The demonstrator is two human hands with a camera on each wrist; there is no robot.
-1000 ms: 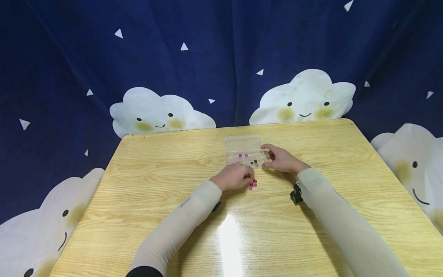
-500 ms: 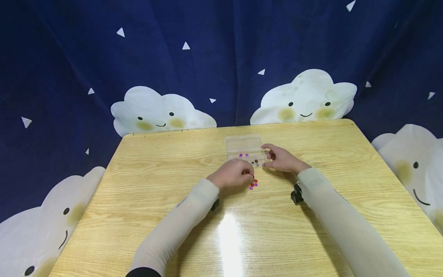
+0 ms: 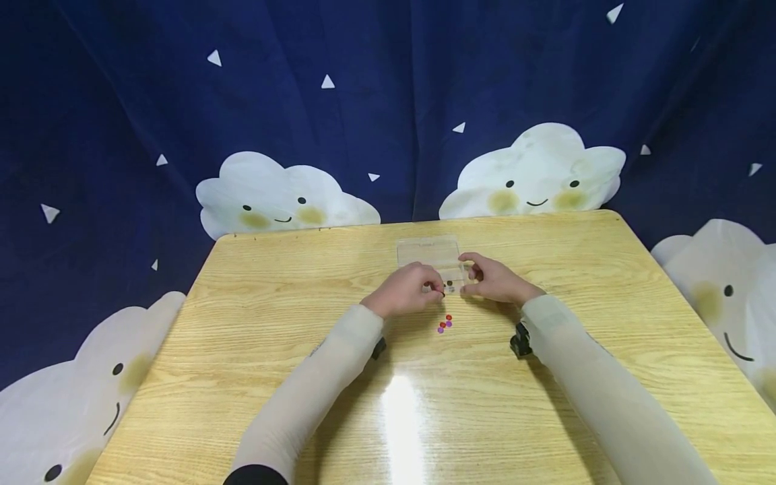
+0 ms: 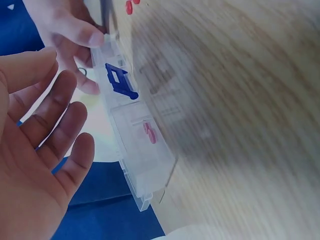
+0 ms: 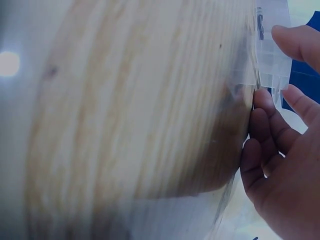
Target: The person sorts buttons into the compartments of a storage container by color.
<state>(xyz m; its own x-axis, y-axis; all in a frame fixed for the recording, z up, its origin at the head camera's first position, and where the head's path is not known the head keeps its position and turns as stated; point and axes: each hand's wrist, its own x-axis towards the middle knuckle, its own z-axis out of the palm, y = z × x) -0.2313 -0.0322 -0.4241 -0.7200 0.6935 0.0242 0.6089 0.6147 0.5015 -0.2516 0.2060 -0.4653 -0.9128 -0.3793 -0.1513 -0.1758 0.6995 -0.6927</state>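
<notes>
A lidded clear plastic box [image 3: 428, 252] lies open on the table, its compartments holding small dark pieces [image 3: 450, 283]. My left hand [image 3: 400, 289] is over the box's left front part, thumb and forefinger pinching a small dark bead [image 3: 443, 294]; the left wrist view hides the bead behind the thumb, the other fingers loosely bent. In that view pink-red beads [image 4: 150, 132] show through the box wall. My right hand [image 3: 494, 279] holds the box's right end, thumb at the front corner and forefinger by the lid. Red and purple beads [image 3: 445, 324] lie in front of the box.
The box stands toward the back of a wooden table [image 3: 291, 289]. Behind hangs a dark blue curtain [image 3: 388, 101] with clouds. A black wrist device [image 3: 520, 341] sits under the right forearm.
My left hand has lifted from beside the loose beads and moved back over the box, carrying the small bead and covering the purple beads inside. My right hand has stayed at the box's end.
</notes>
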